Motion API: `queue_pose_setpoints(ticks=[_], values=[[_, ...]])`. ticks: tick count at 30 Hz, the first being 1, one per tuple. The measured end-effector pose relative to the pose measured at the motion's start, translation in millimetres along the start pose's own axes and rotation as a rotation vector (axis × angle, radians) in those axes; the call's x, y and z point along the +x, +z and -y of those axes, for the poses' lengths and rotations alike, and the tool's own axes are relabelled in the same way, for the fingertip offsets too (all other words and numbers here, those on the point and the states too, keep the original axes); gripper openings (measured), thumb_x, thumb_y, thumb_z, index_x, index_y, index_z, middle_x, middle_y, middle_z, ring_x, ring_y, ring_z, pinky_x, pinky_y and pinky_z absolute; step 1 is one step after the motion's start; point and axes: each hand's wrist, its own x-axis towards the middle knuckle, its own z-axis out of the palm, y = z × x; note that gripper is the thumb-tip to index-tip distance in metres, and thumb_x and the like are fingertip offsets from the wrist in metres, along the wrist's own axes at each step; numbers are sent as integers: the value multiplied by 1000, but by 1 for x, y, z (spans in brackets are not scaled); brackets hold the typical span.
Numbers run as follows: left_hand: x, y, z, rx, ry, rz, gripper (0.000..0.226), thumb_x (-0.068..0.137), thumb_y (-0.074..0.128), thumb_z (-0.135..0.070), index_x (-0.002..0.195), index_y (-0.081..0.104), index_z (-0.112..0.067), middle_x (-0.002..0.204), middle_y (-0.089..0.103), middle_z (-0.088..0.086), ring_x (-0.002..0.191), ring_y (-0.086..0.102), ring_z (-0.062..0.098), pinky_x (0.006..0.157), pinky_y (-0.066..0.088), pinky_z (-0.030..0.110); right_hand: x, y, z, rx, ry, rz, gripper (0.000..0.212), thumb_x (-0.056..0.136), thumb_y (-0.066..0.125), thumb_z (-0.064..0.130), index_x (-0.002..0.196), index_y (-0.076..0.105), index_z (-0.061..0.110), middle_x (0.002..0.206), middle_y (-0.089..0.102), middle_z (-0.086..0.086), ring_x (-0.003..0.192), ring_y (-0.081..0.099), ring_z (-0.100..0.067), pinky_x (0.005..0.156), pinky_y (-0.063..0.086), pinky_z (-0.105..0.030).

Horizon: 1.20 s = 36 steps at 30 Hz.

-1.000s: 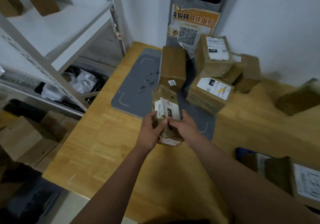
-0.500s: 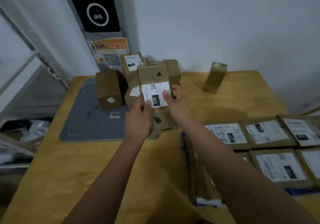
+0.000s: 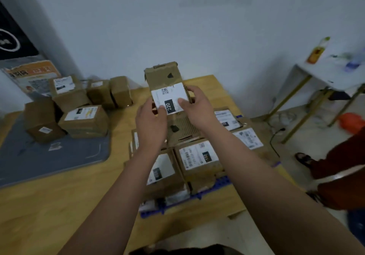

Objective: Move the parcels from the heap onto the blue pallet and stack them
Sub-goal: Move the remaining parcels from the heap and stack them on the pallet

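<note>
I hold a brown cardboard parcel (image 3: 164, 77) with a white label marked 220 between both hands, tilted upright above the stacked parcels. My left hand (image 3: 151, 124) grips its left side, my right hand (image 3: 197, 106) its right side. Below lies the blue pallet (image 3: 211, 188), covered with several labelled parcels (image 3: 199, 159). The heap (image 3: 83, 116) of brown parcels sits to the left, partly on a grey mat (image 3: 49, 156).
The wooden table (image 3: 49, 205) carries everything. A white side table (image 3: 325, 73) with a bottle stands at the right. A person's legs (image 3: 341, 168) in dark red trousers are at the right edge. A cable lies on the floor there.
My view has swung right, from the heap to the pallet. Both hands have carried the parcel marked 220 from over the mat to above the stacked parcels.
</note>
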Motion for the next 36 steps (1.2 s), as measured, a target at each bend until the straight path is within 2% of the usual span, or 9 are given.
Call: queue_pose_setpoints(ticks=[4,8,12,17,23,26,28,32,36], values=[[-21,25,-20,6,-34,19,34,97,47,-24,130,57,-28,112,64,-6,96,60,9,64,42,13,-2,-35,-17,4,11,21,42,97,59,24,137,47,23,119,66,0,95,65,-14,76,54,-31],[-27,44,-28,36,-14,24,28,97,46,-25,121,61,-28,108,67,-4,92,60,11,67,50,24,1,-54,-33,30,54,24,44,96,58,27,137,46,24,120,65,-2,98,67,-21,87,56,-47],[-25,71,-37,80,0,46,27,101,44,-27,113,66,-19,107,70,-5,87,62,8,64,50,22,16,-77,-49,32,93,0,43,97,57,24,138,46,21,125,63,-3,101,64,-19,85,56,-41],[-15,115,-47,104,-19,100,26,100,44,-32,100,67,-19,91,69,-8,78,62,8,70,55,37,43,-114,-65,-21,132,-19,34,99,52,26,132,55,21,121,64,1,100,63,-15,84,54,-36],[-6,172,-72,65,-49,196,23,98,49,-26,110,65,-14,96,70,-1,77,62,11,69,53,30,69,-163,-92,-32,166,-37,26,101,47,34,114,63,18,108,70,2,96,67,-17,83,54,-36],[-8,200,-81,72,-90,241,29,96,50,-26,122,58,-16,92,70,-1,72,65,14,63,54,32,82,-191,-102,-119,172,-14,30,102,45,36,121,61,19,109,68,3,95,65,-15,77,50,-32],[-13,218,-89,81,-117,260,32,96,49,-28,125,55,-17,91,70,-2,69,65,14,59,55,32,89,-211,-113,-126,166,-11,30,101,47,34,122,62,19,111,69,1,96,65,-17,84,52,-35],[-28,254,-105,143,-119,277,26,98,49,-28,121,57,-18,91,66,-9,69,61,7,54,47,21,93,-248,-134,-121,147,22,31,101,47,33,121,63,16,107,71,0,93,68,-18,87,55,-43],[-44,285,-107,238,-110,329,24,98,49,-31,112,61,-17,92,69,-2,76,64,14,57,46,28,91,-274,-160,-150,154,43,28,102,45,34,118,61,17,103,68,2,88,65,-15,84,54,-41]])
